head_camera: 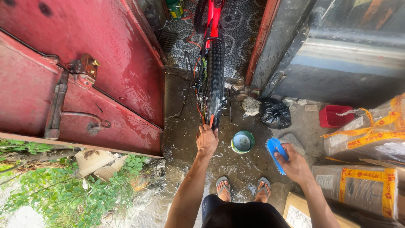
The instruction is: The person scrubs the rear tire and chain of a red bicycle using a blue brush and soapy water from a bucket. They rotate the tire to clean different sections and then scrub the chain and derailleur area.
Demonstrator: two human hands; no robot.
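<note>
1. Left hand: fingers closed on the near end of the bicycle's rear wheel, gripping its knobby black tyre.
2. Right hand: closed around a blue scrubbing brush, held in the air to the right of the wheel, bristles turned away from the palm.
3. Small green bucket: on wet concrete just right of the wheel's near end, between the two hands.
4. Black plastic bag: right of the wheel, beyond the bucket.
5. Red metal gate: left of the wheel, swung open, surface wet.
</note>
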